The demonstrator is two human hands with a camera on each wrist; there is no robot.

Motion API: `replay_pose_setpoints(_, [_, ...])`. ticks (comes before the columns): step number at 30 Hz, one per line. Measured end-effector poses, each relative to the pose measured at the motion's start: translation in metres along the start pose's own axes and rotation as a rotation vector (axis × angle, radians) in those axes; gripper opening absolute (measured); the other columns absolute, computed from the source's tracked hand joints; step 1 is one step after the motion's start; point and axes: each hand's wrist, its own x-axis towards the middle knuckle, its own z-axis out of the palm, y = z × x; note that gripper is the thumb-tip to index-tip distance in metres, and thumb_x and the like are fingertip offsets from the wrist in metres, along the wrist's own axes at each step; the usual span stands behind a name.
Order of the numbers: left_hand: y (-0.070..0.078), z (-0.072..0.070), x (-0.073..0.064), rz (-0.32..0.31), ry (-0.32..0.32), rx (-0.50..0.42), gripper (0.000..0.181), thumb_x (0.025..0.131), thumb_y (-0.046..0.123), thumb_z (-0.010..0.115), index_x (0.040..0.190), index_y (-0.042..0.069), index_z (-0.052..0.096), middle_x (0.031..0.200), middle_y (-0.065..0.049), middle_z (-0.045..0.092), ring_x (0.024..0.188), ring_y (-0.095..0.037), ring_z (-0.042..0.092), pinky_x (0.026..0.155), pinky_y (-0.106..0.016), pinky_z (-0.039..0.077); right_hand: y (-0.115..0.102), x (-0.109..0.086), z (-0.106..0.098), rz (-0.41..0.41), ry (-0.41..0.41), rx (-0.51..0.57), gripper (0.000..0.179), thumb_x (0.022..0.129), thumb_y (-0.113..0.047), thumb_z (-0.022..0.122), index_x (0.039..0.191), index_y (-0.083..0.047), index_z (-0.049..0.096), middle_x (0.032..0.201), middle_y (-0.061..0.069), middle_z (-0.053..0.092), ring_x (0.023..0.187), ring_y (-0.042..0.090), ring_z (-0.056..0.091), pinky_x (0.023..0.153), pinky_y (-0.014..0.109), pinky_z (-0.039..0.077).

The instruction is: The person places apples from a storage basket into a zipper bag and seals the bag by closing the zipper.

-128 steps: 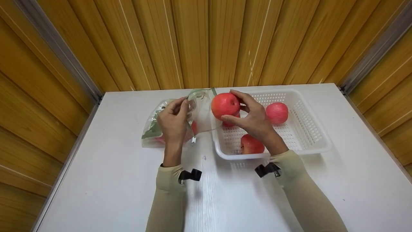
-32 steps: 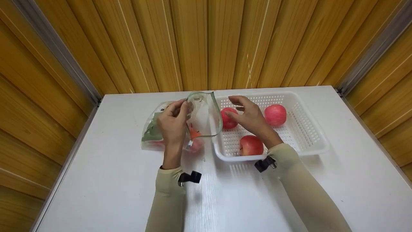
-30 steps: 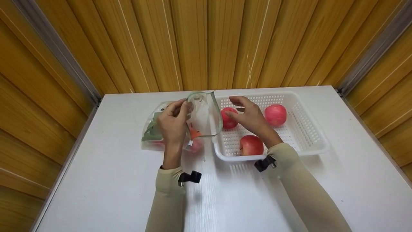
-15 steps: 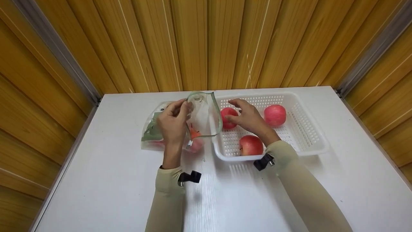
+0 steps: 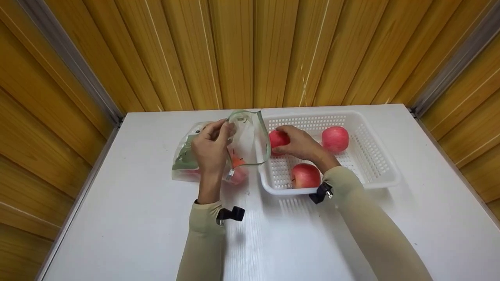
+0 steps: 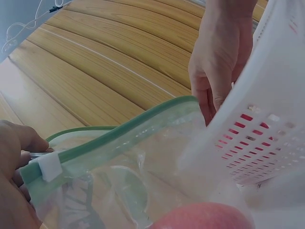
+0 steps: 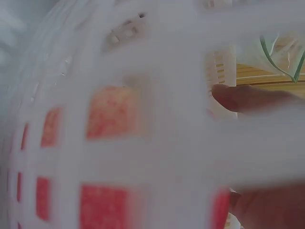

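Observation:
My left hand (image 5: 211,144) pinches the edge of a clear zip bag (image 5: 250,136) with a green rim, its mouth gaping toward the basket. Red apples show through the bag, one of them an apple (image 6: 205,220) low in the left wrist view. A white slider (image 6: 50,167) sits on the rim near my left fingers. Inside the white basket, my right hand (image 5: 300,145) grips a red apple (image 5: 278,139), fingers on its far side and thumb on its near side. The basket wall (image 7: 183,157) covers most of the right wrist view, with my right thumb (image 7: 238,98) beyond it.
The white perforated basket (image 5: 281,192) stands right of the bag. It also holds a red apple (image 5: 335,139) at the right and another apple (image 5: 306,176) by the near wall. Yellow wood-look panels (image 5: 269,54) rise behind the white table (image 5: 140,218).
The apple my right hand held at the bag's mouth has gone into the bag. My right hand has since lowered onto another apple in the basket. My left hand stays on the bag.

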Motion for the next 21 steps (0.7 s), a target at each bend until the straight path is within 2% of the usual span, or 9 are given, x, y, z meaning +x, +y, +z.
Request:
replay_pose_setpoints(7, [-0.0011,0.0005,0.0002,0.014,0.005,0.009,0.013,0.098,0.005,0.075,0.106,-0.003,0.081,0.095,-0.010,0.079,0.082,-0.021,0.078,0.066,-0.031,0.064,0.0004,-0.0001,0.0004,-0.035,0.021,-0.082,0.066,0.089,-0.012,0.083,0.145,0.008,0.056,0.142,0.025,0.059,0.132,0.038,0.054,0.115,0.050,0.043])
replay_pose_setpoints(14, [-0.0015,-0.0001,-0.0001,0.009,0.009,0.012,0.013,0.098,0.004,0.075,0.106,-0.003,0.081,0.095,-0.011,0.079,0.083,-0.022,0.078,0.066,-0.029,0.064,0.0032,-0.0005,0.0015,-0.054,-0.032,-0.104,0.066,0.085,-0.011,0.088,0.142,0.007,0.059,0.136,0.024,0.062,0.124,0.038,0.057,0.108,0.050,0.048])
replay_pose_setpoints(21, [-0.0001,0.0005,0.0005,-0.001,0.007,0.020,0.013,0.097,0.007,0.077,0.106,-0.002,0.082,0.097,-0.011,0.078,0.083,-0.024,0.079,0.065,-0.028,0.064,0.0031,-0.0011,0.0005,-0.052,-0.071,-0.155,0.071,0.082,-0.018,0.090,0.141,0.007,0.060,0.131,0.023,0.063,0.120,0.037,0.057,0.107,0.050,0.048])
